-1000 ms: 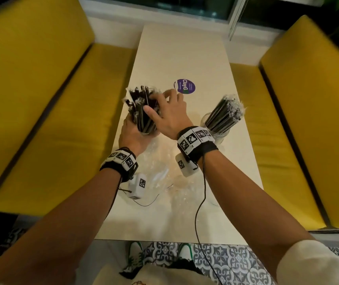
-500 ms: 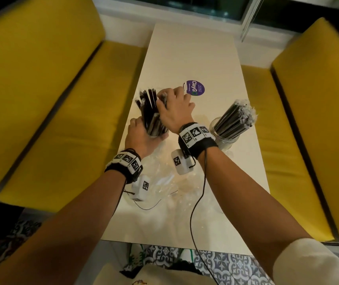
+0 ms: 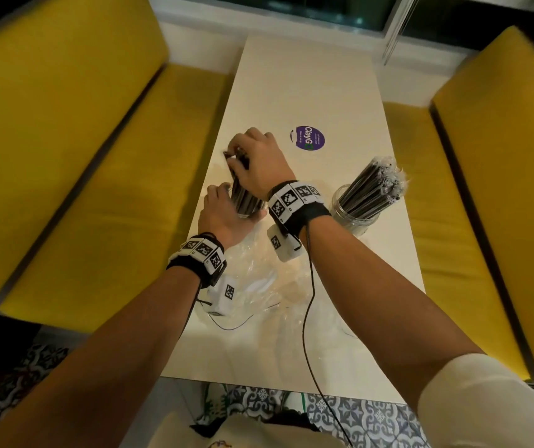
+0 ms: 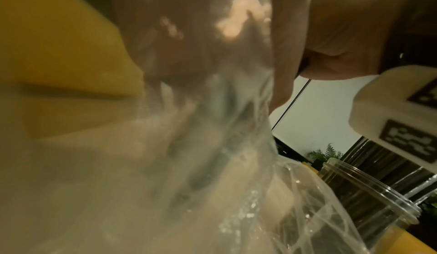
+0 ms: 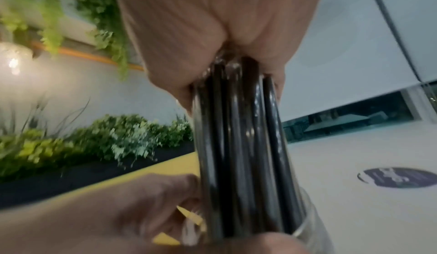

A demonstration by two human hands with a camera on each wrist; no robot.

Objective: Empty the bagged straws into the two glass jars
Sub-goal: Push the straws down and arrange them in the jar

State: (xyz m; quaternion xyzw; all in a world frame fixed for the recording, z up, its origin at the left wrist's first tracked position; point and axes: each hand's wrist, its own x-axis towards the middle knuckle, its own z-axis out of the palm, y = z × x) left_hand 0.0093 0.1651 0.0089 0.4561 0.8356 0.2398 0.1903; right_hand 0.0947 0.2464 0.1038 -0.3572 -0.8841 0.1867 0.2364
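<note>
A bundle of black straws (image 3: pixel 243 195) stands in the left glass jar (image 3: pixel 248 212) near the table's left edge. My left hand (image 3: pixel 222 213) grips this jar from the near left side. My right hand (image 3: pixel 254 158) is cupped over the straw tops, fingers curled round them. In the right wrist view the straws (image 5: pixel 238 146) run down from my palm into the jar (image 5: pixel 312 230), with left fingers (image 5: pixel 146 198) beside them. The right glass jar (image 3: pixel 353 213) holds wrapped black straws (image 3: pixel 377 184) leaning right. The empty clear bag (image 3: pixel 259 279) lies crumpled under my wrists.
A purple round sticker (image 3: pixel 307 138) lies on the cream table (image 3: pixel 307 76) beyond my right hand. Yellow bench seats (image 3: pixel 97 189) flank the table on both sides. In the left wrist view the clear bag (image 4: pixel 224 146) fills the picture, with the right jar (image 4: pixel 369 189) behind it.
My right hand has moved from the side of the fanned straws to over their tops, drawing them into a tight upright bundle. The left hand stays on the jar.
</note>
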